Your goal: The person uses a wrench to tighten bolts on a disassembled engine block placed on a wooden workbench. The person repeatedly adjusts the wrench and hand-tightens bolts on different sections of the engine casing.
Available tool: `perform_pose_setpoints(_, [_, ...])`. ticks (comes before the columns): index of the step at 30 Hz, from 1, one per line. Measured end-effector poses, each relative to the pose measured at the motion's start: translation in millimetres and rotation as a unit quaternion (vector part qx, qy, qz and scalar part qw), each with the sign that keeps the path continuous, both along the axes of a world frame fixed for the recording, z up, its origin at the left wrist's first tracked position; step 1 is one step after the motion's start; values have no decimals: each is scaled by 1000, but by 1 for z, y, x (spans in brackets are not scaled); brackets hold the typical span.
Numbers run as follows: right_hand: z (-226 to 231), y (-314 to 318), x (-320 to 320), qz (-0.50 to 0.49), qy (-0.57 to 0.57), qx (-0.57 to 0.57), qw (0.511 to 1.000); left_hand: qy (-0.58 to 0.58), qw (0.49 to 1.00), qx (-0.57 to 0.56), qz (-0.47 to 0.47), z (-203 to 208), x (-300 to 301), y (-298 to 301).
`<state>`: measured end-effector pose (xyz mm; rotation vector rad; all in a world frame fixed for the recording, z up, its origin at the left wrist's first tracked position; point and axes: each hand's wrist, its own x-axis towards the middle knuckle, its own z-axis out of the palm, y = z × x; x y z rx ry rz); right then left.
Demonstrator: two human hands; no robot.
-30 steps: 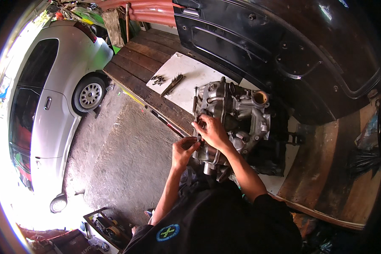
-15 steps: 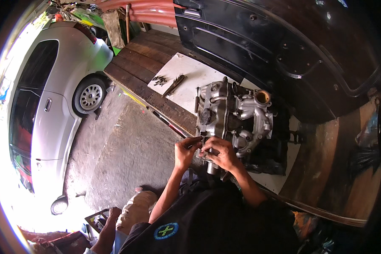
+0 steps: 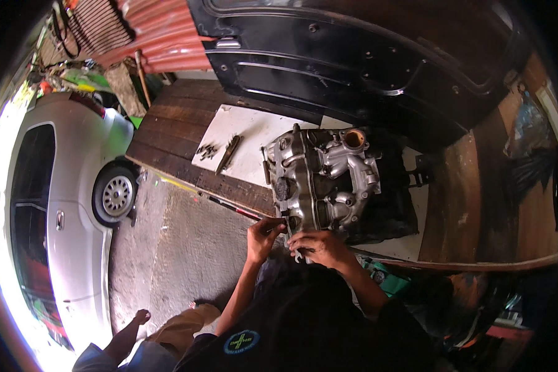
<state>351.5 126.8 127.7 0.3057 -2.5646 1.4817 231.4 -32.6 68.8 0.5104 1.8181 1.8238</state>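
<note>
both hands on the near end of the engine block [image 3: 319,180]: left hand [image 3: 263,237] pinching a small part, right hand [image 3: 316,247] gripping a wrench [image 3: 297,253]. looks like fastener work, next needs a steady turn.

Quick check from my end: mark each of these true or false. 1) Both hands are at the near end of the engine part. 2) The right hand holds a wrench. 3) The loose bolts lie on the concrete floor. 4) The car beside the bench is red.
1) True: left hand and right hand both meet the near end of the cylinder head.
2) True: a small wrench shows under its fingers.
3) False: the bolts lie on the white sheet on the wooden bench.
4) False: the car is silver.
</note>
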Motion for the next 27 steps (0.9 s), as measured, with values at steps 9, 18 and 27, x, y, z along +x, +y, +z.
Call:
perform_pose_setpoints(9, [-14,-19,10,-59,-37,9,998,-270,954,124,-51,-30,-18,-1])
perform_pose_setpoints(18, [-13,-31,20,-120,-68,12,990,-329,934,111,-84,-31,-28,4])
perform_pose_setpoints(27, [0,-29,5,-169,3,-76,983,-357,918,128,-117,-34,-30,2])
